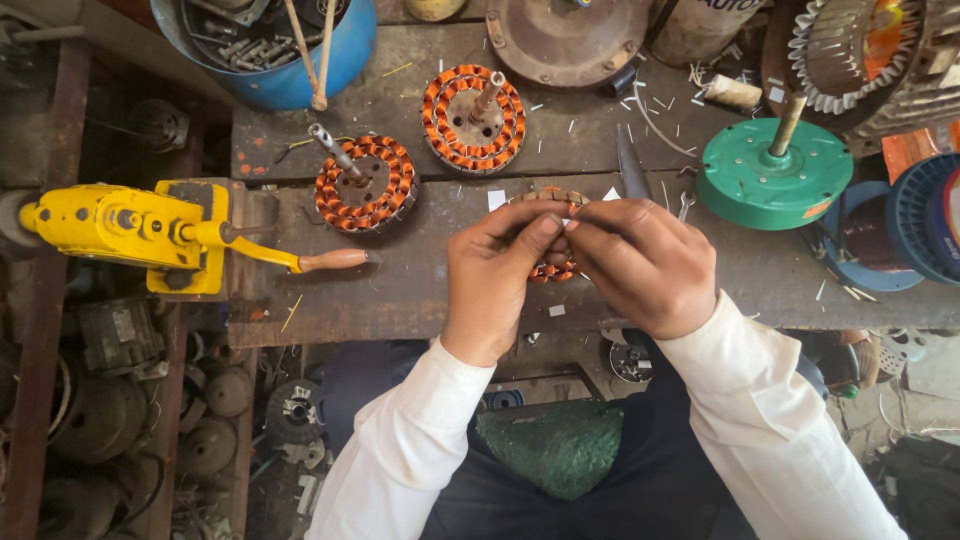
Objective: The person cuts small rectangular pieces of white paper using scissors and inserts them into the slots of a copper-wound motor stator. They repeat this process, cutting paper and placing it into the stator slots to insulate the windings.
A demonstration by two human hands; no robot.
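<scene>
Head view, workbench seen from above. I have both hands raised over the near edge of the wooden bench point(420, 290), meeting on a round copper-wound stator point(556, 268) that sits between them, mostly hidden by my fingers; only its upper rim and a lower arc of orange coils show. My left hand point(492, 280) is closed on the stator's left side, thumb and forefinger pinched at its upper edge. My right hand point(645, 265) is closed on the right side, its fingertips touching those of the left; whether it pinches a wire or only the winding, I cannot tell. Just behind the right hand, a slim dark metal blade point(632, 165) lies on the bench, pointing away from me. Two more wound stators rest farther back to the left: a near one point(366, 184) and a far one point(474, 118), each with a shaft tilted up from its centre. At the left end of the bench, a yellow hand-cranked machine point(130, 232) is mounted, its wooden-tipped handle point(335, 260) reaching towards the hands yet well apart from them. To the right stands a green disc-shaped housing point(775, 175) with an upright shaft. A blue tub of hardware point(270, 45) sits at the back left. White paper slivers are scattered across the boards.
</scene>
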